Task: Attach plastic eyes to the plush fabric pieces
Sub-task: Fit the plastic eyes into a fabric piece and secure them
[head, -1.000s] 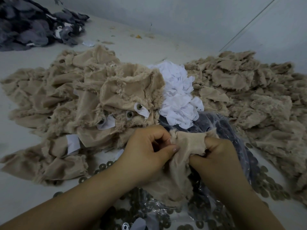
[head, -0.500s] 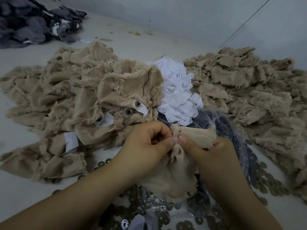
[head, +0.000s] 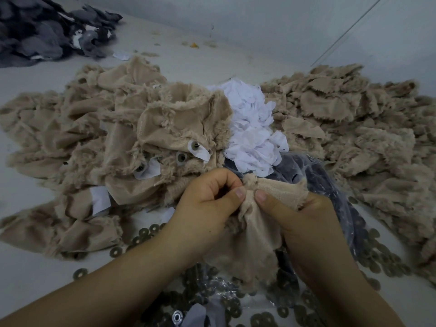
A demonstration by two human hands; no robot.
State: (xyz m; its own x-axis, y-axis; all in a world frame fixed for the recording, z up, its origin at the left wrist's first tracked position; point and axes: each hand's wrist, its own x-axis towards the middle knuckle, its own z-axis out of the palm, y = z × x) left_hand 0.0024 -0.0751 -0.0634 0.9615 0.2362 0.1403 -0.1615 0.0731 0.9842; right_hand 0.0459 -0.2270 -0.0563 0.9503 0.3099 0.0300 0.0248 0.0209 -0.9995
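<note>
Both the left hand [head: 207,206] and right hand [head: 299,220] pinch a tan fabric piece [head: 257,234] with curled fingers, hemmed in by tan heaps [head: 354,128], white scraps [head: 252,135], and washers [head: 377,256] strewn on the table [head: 28,274].

A pale grey-white desk [head: 28,274] fills the scene, its bare surface showing at near left and running to the far edge. Behind it rises a plain, light wall [head: 271,24], flat and unmarked. A thin dark line [head: 349,31] slants down across the wall at far right. Small scraps and an orange fleck [head: 194,45] dot the desk near the wall's foot. The light is dim, cool and even, casting soft shadows.
</note>
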